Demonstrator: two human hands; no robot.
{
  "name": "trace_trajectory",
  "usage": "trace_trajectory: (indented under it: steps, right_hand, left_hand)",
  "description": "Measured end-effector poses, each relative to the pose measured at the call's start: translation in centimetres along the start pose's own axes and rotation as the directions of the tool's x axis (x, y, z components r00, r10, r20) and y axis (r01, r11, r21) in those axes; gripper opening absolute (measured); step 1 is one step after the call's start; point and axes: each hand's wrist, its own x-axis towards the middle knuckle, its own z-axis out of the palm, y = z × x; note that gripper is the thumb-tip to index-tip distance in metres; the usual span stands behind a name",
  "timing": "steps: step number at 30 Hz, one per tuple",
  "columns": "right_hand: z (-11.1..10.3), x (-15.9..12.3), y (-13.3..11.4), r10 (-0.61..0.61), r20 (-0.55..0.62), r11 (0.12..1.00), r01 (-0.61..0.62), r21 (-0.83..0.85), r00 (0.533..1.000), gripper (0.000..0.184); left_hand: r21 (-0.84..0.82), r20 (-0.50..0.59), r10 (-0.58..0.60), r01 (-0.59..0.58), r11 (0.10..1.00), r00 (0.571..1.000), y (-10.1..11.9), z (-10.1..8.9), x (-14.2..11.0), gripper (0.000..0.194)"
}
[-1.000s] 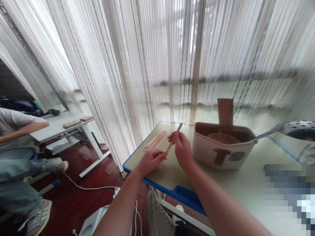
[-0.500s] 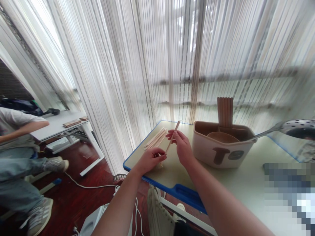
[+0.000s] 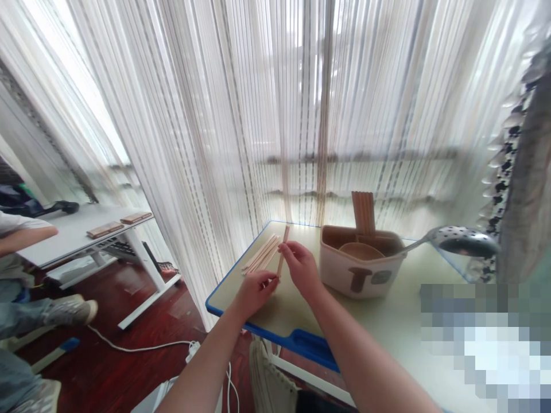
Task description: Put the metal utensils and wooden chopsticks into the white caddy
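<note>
Head view: fingertips of the left hand point(image 3: 255, 289) pinched the near end of a slim pale stick point(image 3: 281, 265); the right hand point(image 3: 298, 261) gripped it higher up, thumb against fingers, far tip poking out free. One stick or a joined pair: too small to tell. A hold at two places probably kept so thin a piece steady and let its angle be set; a light pinch looked enough. The stick slanted away from the body, above the left part of the blue-edged table point(image 3: 301, 310).

Just beyond the left hand lay a loose bunch of pale sticks point(image 3: 260, 257), roughly aligned and pointing away, likely so that single ones came up easily.

Right of the right hand, apart from it, stood a utensil caddy point(image 3: 331, 272). Brown sticks point(image 3: 363, 213) rose from its back, presumably propped by the wall. In front of them sat a rounded brown piece point(image 3: 361, 251), partly hidden. A perforated ladle point(image 3: 462, 241) hung its head out past the right rim, seemingly too long to fit inside.

Farther out: sheer curtain point(image 3: 215, 115) behind; at left, a white table point(image 3: 47, 244) bearing two flat wooden pieces point(image 3: 105, 230), with a co-worker's forearm point(image 3: 28, 240) near its edge.
</note>
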Motion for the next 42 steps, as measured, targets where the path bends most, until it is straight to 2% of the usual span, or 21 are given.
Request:
trace_trajectory:
  steps: [3,6,12,16,19,24,29,34,36,37,40,42]
  right_hand:
    - [-0.8,-0.7,-1.8,-0.103,0.013,0.989,0.104,-0.103,0.995,0.025]
    - [-2.0,-0.9,-4.3,-0.156,0.0,0.977,0.155,-0.149,0.988,0.023]
    - [-5.7,1.5,-11.6,-0.271,0.019,0.928,0.266,-0.262,0.962,0.022]
    - [-8.8,3.1,-16.2,-0.36,0.07,0.835,0.355,-0.421,0.93,0.021]
    - [-11.1,3.8,-18.2,-0.383,0.099,0.757,0.373,-0.536,0.918,0.021]
    - [-14.9,4.5,-18.3,-0.331,0.117,0.634,0.312,-0.708,0.937,0.025]
    - [-17.5,4.5,-15.8,-0.195,0.135,0.538,0.22,-0.814,0.972,0.025]
    - [-18.1,3.7,-13.3,-0.044,0.122,0.546,0.126,-0.828,0.992,0.018]
    - [-18.0,3.3,-13.3,-0.006,0.099,0.54,0.086,-0.837,0.995,0.012]
    - [-17.9,3.1,-13.5,0.009,0.084,0.54,0.065,-0.839,0.996,0.015]
    - [-17.7,2.8,-14.3,0.001,0.035,0.565,0.028,-0.825,0.999,0.028]
    - [-17.5,2.8,-14.8,-0.044,0.012,0.571,0.035,-0.82,0.999,0.027]
  left_hand:
    - [0.033,-0.075,0.061,-0.058,0.998,0.995,0.8,0.4,-0.1,0.026]
    - [-0.065,-0.113,0.035,-0.043,0.997,0.993,2.6,0.8,0.4,0.026]
    - [-0.27,-0.153,0.047,-0.088,0.959,0.987,9.7,1.5,4.0,0.027]
    - [-0.214,-0.192,0.183,-0.223,0.951,0.964,14.3,1.8,7.5,0.018]
    - [-0.128,-0.186,0.272,-0.298,0.946,0.944,16.2,2.5,9.7,0.015]
    - [-0.11,-0.069,0.307,-0.314,0.943,0.949,17.0,4.7,11.2,0.017]
    - [-0.026,0.036,0.268,-0.267,0.963,0.963,16.8,6.7,11.0,0.016]
    - [-0.029,0.007,0.221,-0.221,0.975,0.975,16.5,8.0,10.8,0.017]
    - [-0.038,0.047,0.185,-0.183,0.982,0.982,16.4,8.5,10.9,0.019]
    - [-0.033,0.069,0.166,-0.164,0.986,0.984,16.4,8.7,10.9,0.02]
    - [0.057,0.1,0.134,-0.14,0.988,0.986,16.4,9.0,10.9,0.022]
    - [0.151,0.123,0.123,-0.141,0.978,0.985,16.6,9.0,10.9,0.024]
